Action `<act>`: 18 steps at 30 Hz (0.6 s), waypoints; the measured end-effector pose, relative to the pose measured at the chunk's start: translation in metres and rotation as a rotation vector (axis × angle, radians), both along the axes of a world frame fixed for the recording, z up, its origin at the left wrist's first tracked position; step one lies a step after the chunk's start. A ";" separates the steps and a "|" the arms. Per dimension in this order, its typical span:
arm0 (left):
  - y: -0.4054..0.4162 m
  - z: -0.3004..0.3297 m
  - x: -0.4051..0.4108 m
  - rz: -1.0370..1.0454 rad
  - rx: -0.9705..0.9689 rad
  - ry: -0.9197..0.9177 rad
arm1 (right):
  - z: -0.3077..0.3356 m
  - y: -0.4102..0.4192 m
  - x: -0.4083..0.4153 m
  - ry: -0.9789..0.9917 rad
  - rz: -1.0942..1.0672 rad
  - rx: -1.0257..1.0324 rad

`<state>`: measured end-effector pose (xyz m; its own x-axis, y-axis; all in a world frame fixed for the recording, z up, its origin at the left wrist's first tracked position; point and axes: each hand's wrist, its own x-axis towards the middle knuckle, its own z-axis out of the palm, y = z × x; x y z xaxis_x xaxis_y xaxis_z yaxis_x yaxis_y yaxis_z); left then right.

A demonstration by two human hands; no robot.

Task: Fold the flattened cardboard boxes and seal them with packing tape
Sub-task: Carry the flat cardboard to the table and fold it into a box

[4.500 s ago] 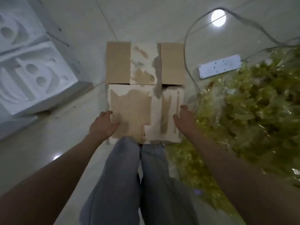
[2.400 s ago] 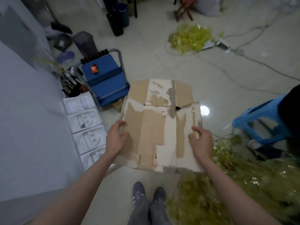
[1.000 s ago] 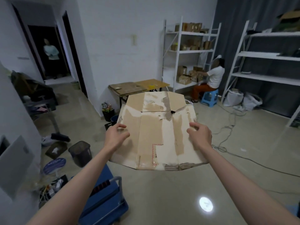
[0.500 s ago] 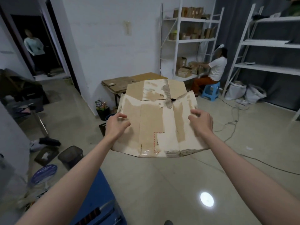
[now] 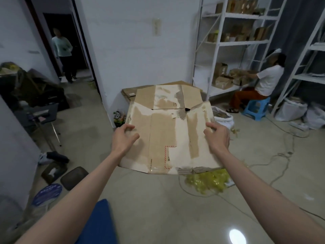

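Note:
I hold a flattened cardboard box [image 5: 168,134] up in the air in front of me, its worn brown face patched with torn white paper and old tape. My left hand [image 5: 123,138] grips its left edge, fingers curled over the top face. My right hand [image 5: 217,136] grips the right edge the same way. The far flaps [image 5: 167,96] stick out away from me. No tape roll is in view.
More flat cardboard [image 5: 130,93] lies on a low table behind the box. A person on a blue stool [image 5: 255,107] works at white shelves [image 5: 233,41]. Another person [image 5: 63,53] stands in the doorway. Cables [image 5: 281,155] and yellow film [image 5: 207,182] lie on the floor; a blue cart [image 5: 100,224] is near my left arm.
I have lifted the box off the floor and stood up, with both hands on its edges throughout. In the last second the view turned slightly right and the box stayed held out flat.

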<state>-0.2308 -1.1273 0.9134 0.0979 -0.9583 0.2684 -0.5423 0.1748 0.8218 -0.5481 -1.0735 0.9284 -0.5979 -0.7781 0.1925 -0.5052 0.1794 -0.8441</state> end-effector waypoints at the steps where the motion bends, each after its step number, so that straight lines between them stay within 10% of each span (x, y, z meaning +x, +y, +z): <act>1: -0.014 -0.001 0.003 0.021 -0.003 0.000 | -0.002 -0.017 0.002 -0.011 0.011 0.001; 18: -0.389 -0.022 0.059 -0.001 -0.030 0.045 | -0.009 -0.375 0.053 -0.059 0.021 0.002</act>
<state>-0.1722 -1.5167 0.8917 0.1098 -0.9499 0.2926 -0.5048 0.2002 0.8397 -0.4949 -1.4485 0.9193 -0.5917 -0.7909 0.1562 -0.4584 0.1706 -0.8722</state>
